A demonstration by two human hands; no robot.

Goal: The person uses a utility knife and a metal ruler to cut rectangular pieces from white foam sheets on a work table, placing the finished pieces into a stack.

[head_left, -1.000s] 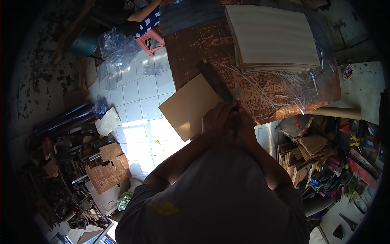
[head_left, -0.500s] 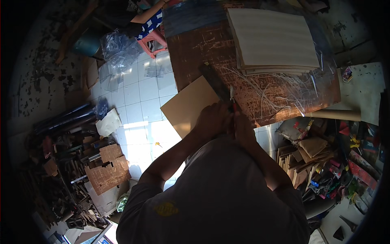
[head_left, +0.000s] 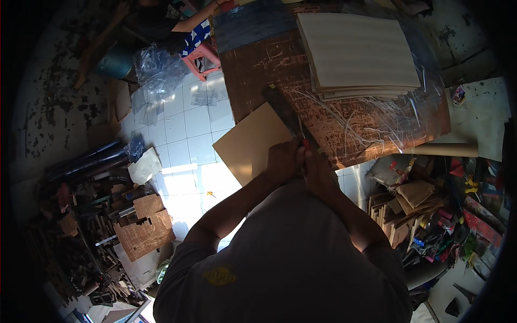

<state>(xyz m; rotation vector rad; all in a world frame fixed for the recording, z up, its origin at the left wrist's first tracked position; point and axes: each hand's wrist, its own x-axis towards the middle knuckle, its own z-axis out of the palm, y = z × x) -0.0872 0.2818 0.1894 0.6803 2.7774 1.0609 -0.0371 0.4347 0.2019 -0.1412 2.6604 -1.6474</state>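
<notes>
My right hand [head_left: 318,169] is closed round a red-handled knife [head_left: 306,144], whose thin blade points away from me along a dark straight bar [head_left: 282,106]. My left hand [head_left: 283,159] lies against it, fingers curled at the near right edge of a square brown board [head_left: 249,141]. What those fingers grip is hidden. The board juts past the left edge of the worktable [head_left: 258,64], with the bar along its right side.
A stack of pale sheets [head_left: 358,51] sits on the table, with loose whitish strips [head_left: 344,121] nearby. A pink stool [head_left: 202,60] and another person's arm [head_left: 196,20] are at the far left. Scrap pieces [head_left: 145,226] pile up at left; folded cardboard [head_left: 414,194] leans at right.
The knife and my right hand have drawn a little toward me and left, closer to my left hand. At the far left, the other person's arm reaches further into view.
</notes>
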